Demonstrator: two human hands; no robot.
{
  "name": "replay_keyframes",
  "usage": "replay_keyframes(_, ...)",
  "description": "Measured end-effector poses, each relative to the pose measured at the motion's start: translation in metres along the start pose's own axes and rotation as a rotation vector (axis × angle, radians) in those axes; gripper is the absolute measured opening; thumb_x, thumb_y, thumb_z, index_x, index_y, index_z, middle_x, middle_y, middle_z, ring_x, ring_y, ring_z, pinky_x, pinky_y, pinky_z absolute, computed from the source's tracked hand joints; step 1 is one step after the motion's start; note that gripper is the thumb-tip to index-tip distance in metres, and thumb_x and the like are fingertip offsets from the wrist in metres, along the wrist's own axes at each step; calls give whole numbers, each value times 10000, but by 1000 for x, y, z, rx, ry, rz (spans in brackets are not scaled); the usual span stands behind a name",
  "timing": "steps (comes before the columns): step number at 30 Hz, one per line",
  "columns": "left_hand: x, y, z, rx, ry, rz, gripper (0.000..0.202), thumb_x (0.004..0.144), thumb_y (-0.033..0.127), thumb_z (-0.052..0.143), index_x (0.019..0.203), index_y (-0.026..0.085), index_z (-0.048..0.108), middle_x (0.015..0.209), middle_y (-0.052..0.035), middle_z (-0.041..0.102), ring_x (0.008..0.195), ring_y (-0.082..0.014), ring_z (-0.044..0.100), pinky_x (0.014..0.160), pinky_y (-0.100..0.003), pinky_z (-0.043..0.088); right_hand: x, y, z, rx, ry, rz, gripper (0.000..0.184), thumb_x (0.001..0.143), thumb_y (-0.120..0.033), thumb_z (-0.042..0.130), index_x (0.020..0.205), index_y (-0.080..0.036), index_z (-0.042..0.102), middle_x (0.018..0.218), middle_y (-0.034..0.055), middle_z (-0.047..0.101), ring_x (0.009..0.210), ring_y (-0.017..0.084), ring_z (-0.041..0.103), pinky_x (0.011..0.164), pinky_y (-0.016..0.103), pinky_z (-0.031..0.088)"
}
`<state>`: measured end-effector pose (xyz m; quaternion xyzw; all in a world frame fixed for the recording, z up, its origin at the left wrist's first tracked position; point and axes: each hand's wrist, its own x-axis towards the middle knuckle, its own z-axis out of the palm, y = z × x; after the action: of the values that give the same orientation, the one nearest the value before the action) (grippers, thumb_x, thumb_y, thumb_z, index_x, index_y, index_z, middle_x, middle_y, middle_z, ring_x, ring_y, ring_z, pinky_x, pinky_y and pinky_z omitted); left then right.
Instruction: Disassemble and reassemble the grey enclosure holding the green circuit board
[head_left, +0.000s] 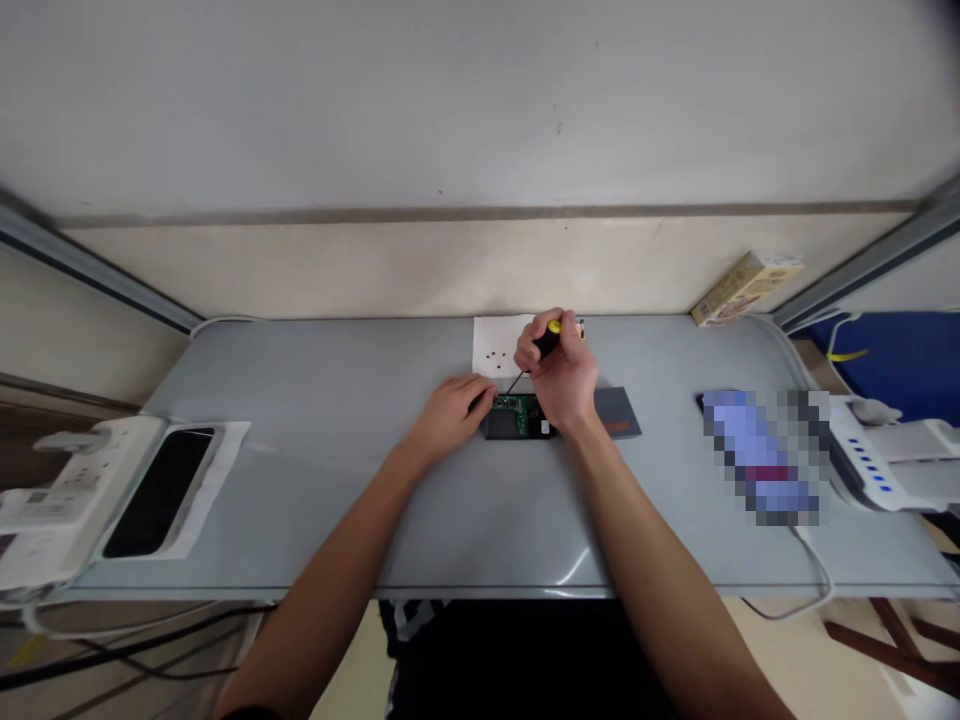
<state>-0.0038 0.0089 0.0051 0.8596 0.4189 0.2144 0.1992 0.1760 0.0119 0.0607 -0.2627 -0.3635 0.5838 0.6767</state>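
Observation:
In the middle of the desk lies an opened black electronic device point(517, 418) with a green circuit board showing inside. My right hand point(566, 375) is closed round a screwdriver point(550, 338) with a black and yellow handle. Its thin shaft slants down to the left, and the tip is at the board's upper edge. With fingers bent together, my left hand point(454, 410) holds the device by its left end. A dark grey cover point(621, 410) with a reddish-brown patch lies to the right, partly behind my right wrist. Several small dark screws point(495, 358) sit on a white sheet point(484, 335) behind the device.
A black phone point(161, 490) lies on white paper beside a white power strip point(82, 470) at the left. At the right are a pixelated phone point(757, 450), a charging cable point(825, 570) and a white multi-port charger point(862, 460). A yellowish box point(742, 290) stands against the wall.

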Motion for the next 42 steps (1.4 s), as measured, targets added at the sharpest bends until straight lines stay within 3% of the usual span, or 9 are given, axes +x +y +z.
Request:
replay_keyframes(9, -2, -1, 1, 2, 35, -1, 320, 1071, 365, 384, 964, 208, 641, 936, -48, 706, 915, -207, 654, 906, -385, 497, -4, 6, 7, -2, -67, 38, 475, 946, -685, 494, 782, -241, 533, 633, -30, 392, 537, 120, 338, 520, 272, 349)
replay_keyframes(42, -1, -1, 1, 20, 1, 3, 317, 1083, 340, 370, 977, 194, 630, 947, -45, 698, 910, -203, 642, 889, -370, 477, -2, 7, 3, 52, -17, -22, 396, 987, -573, 512, 779, -238, 555, 650, -21, 386, 555, 115, 350, 513, 265, 320)
